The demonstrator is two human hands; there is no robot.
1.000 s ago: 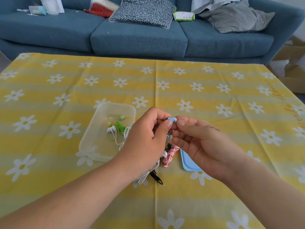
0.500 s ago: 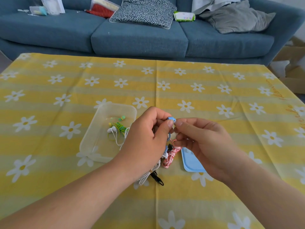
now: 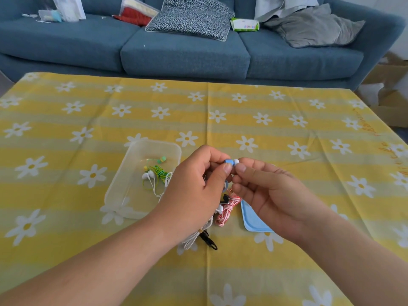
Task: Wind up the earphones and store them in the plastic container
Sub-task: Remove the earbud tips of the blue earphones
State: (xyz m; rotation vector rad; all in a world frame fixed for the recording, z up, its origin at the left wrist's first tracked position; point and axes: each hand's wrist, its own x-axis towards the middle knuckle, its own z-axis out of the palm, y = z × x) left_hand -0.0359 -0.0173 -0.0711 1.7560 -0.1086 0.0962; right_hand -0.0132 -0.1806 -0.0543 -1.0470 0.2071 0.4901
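Broadly, we face a blue sofa (image 3: 183, 54) running across the far side; in front of it lies a yellow striped tablecloth (image 3: 287, 129) printed with white daisies, with orange cursive writing along its right edge that we cannot read; on the sofa rest a black-and-white patterned cushion (image 3: 189, 16) and a grey cushion (image 3: 313, 27); between them sits a green-and-white wipes pack (image 3: 244, 24) whose purple lettering is too blurred for us to make out; nearer to us, our left hand (image 3: 194, 191) and right hand (image 3: 271, 191) meet above the cloth, fingers curled; just left of them stands the clear plastic container (image 3: 154, 142), open, with green earphones (image 3: 159, 170) and white earphones (image 3: 146, 175) lying loose inside; a pale blue lid (image 3: 251, 221) lies flat under our right hand; between lid and container a red-and-white wound bundle (image 3: 227, 209) rests on the cloth, and just below it a white cable bundle (image 3: 198, 236) with a black clip (image 3: 208, 239); smallest of all, the blue earbud (image 3: 229, 161) is held in the air beside the container, not in it, pinched between our left thumb and forefinger, while our right thumb and forefinger nip its white tip; a loop of blue cord shows between our palms
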